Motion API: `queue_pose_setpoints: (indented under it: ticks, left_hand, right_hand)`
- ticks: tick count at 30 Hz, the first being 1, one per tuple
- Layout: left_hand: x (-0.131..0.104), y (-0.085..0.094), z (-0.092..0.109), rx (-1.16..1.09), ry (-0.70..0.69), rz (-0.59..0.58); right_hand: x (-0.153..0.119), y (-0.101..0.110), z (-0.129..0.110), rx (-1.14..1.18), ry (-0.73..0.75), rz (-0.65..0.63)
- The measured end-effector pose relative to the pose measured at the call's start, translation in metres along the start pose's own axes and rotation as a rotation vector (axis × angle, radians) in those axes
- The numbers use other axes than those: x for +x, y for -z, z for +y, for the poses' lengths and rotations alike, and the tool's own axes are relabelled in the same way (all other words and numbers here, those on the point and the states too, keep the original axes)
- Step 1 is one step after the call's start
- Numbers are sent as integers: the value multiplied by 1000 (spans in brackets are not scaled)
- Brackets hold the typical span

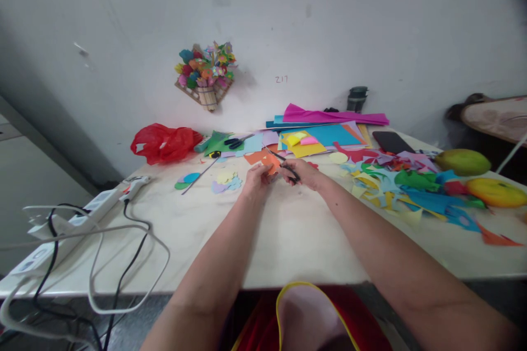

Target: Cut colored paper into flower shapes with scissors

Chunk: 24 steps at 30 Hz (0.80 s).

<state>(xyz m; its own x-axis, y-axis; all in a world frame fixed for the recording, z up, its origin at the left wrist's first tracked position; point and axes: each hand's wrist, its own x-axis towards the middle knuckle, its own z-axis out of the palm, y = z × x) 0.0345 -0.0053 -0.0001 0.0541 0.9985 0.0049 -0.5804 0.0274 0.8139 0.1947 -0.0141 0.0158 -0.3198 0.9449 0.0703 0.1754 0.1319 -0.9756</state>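
Observation:
Both hands meet above the middle of the table (304,241). Pinched in my left hand (257,176) is a piece of orange paper (269,162). My right hand (302,173) is closed on dark-handled scissors (290,172), whose blades point up and left, beside or over the orange paper. Whether the blades touch it I cannot tell. More orange paper (254,158) lies just behind the left hand. To the left are small cut shapes in yellow, lilac and blue (227,182).
Paper scraps (387,181) and two mango-like fruits (463,161) cover the right side. Coloured sheets (329,136) and a phone (393,142) lie behind. At left are a red plastic bag (164,143), other scissors (234,143) and a power strip (74,227) with loose cables.

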Motion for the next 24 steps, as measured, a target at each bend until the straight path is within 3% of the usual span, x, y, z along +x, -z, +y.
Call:
queue_pose_setpoints:
  ticks: [12, 24]
  left_hand:
    - [-1, -1, 2, 7, 7, 26]
    - [-2, -3, 5, 0, -3, 68]
  right_hand:
    - [-11, -8, -20, 59, -80, 52]
    - [-8, -5, -17, 99, -78, 66]
